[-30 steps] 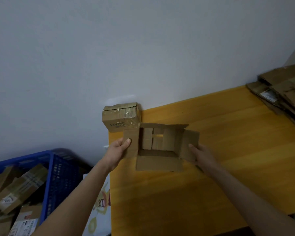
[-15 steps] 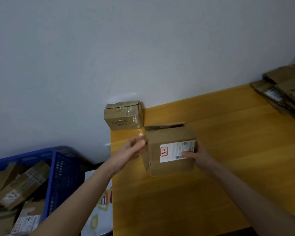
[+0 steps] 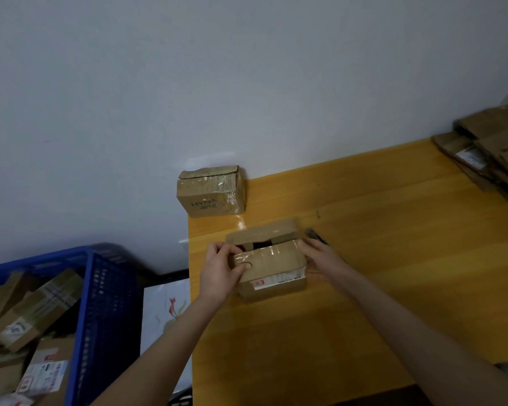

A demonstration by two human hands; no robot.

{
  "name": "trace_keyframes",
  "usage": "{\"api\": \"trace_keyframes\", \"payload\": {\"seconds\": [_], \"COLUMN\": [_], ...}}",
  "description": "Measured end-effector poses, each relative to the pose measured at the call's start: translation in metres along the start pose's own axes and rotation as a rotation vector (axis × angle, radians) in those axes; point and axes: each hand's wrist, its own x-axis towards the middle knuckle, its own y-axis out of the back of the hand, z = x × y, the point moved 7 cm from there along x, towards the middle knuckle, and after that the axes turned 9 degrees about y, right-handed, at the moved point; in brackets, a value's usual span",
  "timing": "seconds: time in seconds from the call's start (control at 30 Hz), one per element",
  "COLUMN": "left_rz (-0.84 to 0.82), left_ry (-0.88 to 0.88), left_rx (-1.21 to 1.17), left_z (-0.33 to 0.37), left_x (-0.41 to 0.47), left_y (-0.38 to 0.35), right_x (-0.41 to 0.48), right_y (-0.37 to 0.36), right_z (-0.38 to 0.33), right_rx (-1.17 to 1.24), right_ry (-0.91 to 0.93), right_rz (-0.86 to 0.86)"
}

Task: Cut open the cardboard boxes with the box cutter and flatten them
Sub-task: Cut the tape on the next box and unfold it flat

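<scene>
Fingers of the left hand [image 3: 220, 268] curl into the parted top seam, thumb pinching the near flap of the brown taped cardboard box with a white label [image 3: 272, 260]. The right hand [image 3: 320, 256] lies against its right end; curl too blurred to tell. The box sits just in front of the small brown HYNA-printed box [image 3: 211, 191], with its long axis left-right, seam up and label toward the person. Risks: the tape holds and the flap tears raggedly; the box skids onto the dark slim object [image 3: 316, 237], probably the cutter.
</scene>
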Motion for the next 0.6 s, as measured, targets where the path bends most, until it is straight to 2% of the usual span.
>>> {"api": "trace_keyframes", "payload": {"seconds": [0.1, 0.2, 0.33, 0.5, 0.6], "left_rz": [0.024, -0.030, 0.013, 0.023, -0.024], "left_ry": [-0.111, -0.214, -0.433, -0.860, -0.918], "left_rx": [0.052, 0.095, 0.182, 0.331, 0.439], "left_z": [0.014, 0.019, 0.028, 0.041, 0.035], "left_x": [-0.001, -0.006, -0.015, -0.044, -0.050], "left_y": [0.005, 0.003, 0.007, -0.005, -0.012], "right_x": [0.001, 0.005, 0.004, 0.026, 0.031], "right_y": [-0.004, -0.002, -0.007, 0.000, -0.006], "right_z": [-0.012, -0.021, -0.025, -0.038, -0.048], "right_rx": [-0.133, -0.142, -0.044, -0.672, -0.920], "right_ry": [0.028, 0.055, -0.003, 0.154, 0.256], "right_rz": [0.028, 0.083, 0.002, 0.107, 0.124]}}
